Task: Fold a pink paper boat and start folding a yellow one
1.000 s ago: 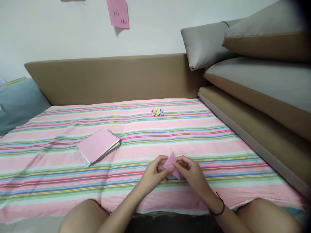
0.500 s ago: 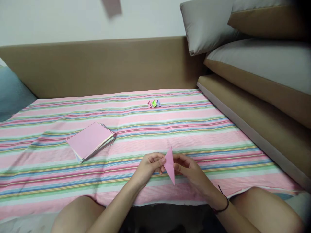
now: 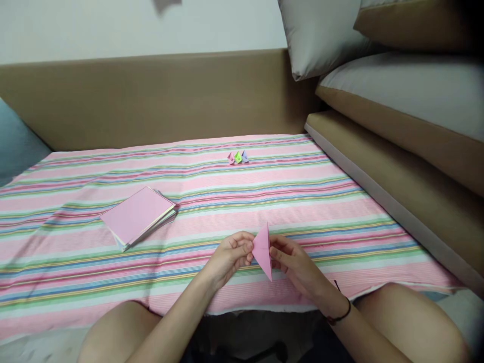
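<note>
Pink folded-paper triangle (image 3: 260, 252), lower centre of frame, had swung nearer vertical over the last second; judged a reorientation in hand. Long axis ran almost upright, blunt corner pointing left. Left hand (image 3: 229, 256) pinched that corner; right hand (image 3: 298, 264) sat half-curled at the long edge, grip unclear.

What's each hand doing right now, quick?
Left hand: closed, pinching the folded pink paper by its left corner.
Right hand: curled at the paper's right edge; whether it grips cannot be told.
</note>
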`<state>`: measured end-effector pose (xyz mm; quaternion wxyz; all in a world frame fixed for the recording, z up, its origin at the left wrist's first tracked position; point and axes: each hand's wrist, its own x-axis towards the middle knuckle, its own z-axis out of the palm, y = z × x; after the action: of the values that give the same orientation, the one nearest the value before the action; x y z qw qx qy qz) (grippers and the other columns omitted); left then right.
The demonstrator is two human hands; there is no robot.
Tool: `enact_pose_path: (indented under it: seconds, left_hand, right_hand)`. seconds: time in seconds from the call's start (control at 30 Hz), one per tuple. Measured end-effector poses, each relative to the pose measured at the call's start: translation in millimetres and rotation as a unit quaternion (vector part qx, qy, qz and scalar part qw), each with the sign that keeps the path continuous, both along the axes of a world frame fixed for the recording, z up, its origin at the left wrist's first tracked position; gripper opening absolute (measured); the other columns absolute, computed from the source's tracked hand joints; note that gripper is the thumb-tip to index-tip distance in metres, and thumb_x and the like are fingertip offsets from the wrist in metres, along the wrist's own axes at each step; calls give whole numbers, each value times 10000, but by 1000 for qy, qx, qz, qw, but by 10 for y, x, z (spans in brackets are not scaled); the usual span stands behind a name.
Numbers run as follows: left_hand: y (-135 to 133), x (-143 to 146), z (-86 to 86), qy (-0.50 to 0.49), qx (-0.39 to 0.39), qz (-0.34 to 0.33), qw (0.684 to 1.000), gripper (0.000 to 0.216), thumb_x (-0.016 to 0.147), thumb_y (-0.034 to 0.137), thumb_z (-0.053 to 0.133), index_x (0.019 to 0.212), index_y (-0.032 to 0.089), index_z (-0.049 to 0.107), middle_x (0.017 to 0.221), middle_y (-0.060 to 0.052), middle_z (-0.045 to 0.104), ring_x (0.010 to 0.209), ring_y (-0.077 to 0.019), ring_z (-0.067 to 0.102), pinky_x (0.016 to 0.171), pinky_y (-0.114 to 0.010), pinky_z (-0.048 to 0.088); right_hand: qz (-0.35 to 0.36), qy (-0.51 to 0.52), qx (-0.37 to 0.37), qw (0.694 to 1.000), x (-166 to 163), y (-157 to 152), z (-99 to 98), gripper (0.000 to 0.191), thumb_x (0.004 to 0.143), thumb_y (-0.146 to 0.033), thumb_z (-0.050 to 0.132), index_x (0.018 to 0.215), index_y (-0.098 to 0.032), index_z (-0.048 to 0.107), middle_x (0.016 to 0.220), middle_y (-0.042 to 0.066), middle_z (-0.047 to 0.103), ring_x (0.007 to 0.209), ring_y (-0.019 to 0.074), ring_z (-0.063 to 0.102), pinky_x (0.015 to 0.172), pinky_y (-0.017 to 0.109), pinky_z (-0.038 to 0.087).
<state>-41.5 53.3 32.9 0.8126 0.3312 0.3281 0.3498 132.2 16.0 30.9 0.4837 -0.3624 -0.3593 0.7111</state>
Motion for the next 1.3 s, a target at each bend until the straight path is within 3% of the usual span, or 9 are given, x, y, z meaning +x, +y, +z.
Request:
enact_pose_path:
  seconds: [0.33, 0.47, 0.63, 0.77, 0.87, 0.97, 1.1, 1.2, 1.3]
  left_hand:
    - [-61, 72, -47, -40, -62, 27, 997, 317, 613, 307, 844, 728, 103, 630, 541, 37, 489, 486, -13, 446, 509, -109, 413]
    - [-64, 92, -68, -27, -57, 43, 997, 302, 605, 289, 846, 728, 102, 644, 562, 31, 516, 493, -15, 455, 522, -122, 413]
    - [-35, 79, -9, 81, 74, 92, 990, 284, 659, 337, 799, 798, 117, 685, 566, 14, 570, 523, -54, 499, 545, -164, 420]
    - [-52, 82, 32, 173, 185, 95, 963, 269, 702, 365, 752, 802, 123, 690, 605, -8, 590, 525, -92, 532, 538, -206, 443]
    - [-91, 101, 34, 214, 256, 106, 937, 230, 763, 353, 692, 848, 141, 714, 805, -52, 610, 644, -124, 584, 590, -229, 488]
    - [-146, 131, 20, 244, 305, 98, 915, 275, 777, 342, 679, 993, 174, 705, 1018, -90, 583, 832, -174, 615, 701, -266, 534]
    - [-235, 182, -29, 279, 344, 68, 894, 505, 748, 349, 717, 1221, 232, 583, 1243, -99, 512, 1030, -216, 594, 826, -309, 548]
    - [-291, 209, -67, 314, 379, 76, 867, 468, 843, 342, 610, 1285, 220, 518, 1250, -106, 535, 1061, -205, 589, 867, -316, 536]
    - [-327, 210, -81, 359, 444, 96, 815, 443, 872, 288, 559, 1300, 194, 499, 1252, -116, 560, 1133, -221, 556, 970, -358, 474]
  right_hand:
    - [24, 14, 21, 999, -31, 1, -55, 277, 739, -420, 723, 918, -215, 669, 867, 20, 676, 770, 141, 626, 697, 264, 509]
    - [25, -35, 33, 999, -50, -13, -28, 253, 783, -412, 671, 945, -218, 656, 881, 23, 679, 779, 152, 634, 692, 278, 523]
    - [-39, -143, 77, 986, -44, 1, -8, 218, 831, -357, 578, 994, -217, 612, 883, 19, 669, 738, 148, 625, 634, 260, 520]
    - [-41, -213, 112, 970, -37, 2, -26, 99, 813, -268, 564, 883, -201, 587, 750, -3, 647, 632, 142, 607, 545, 241, 485]
    - [-82, -314, 149, 934, -37, -16, -37, 30, 802, -229, 554, 795, -200, 557, 703, -5, 632, 619, 145, 598, 534, 233, 460]
    - [-160, -435, 218, 859, -38, -38, -59, 77, 775, -188, 556, 715, -210, 512, 626, -24, 576, 561, 131, 551, 532, 231, 428]
    - [-202, -516, 314, 771, -35, -60, -125, 180, 760, -117, 504, 890, -216, 580, 736, 7, 627, 644, 160, 592, 608, 263, 467]
    - [-199, -520, 359, 749, -40, -64, -176, 314, 779, -100, 477, 1053, -219, 572, 892, 50, 672, 797, 200, 639, 691, 303, 505]
    - [-188, -509, 359, 759, -54, -57, -195, 359, 787, -76, 474, 1105, -221, 552, 983, 58, 673, 874, 202, 645, 742, 311, 514]
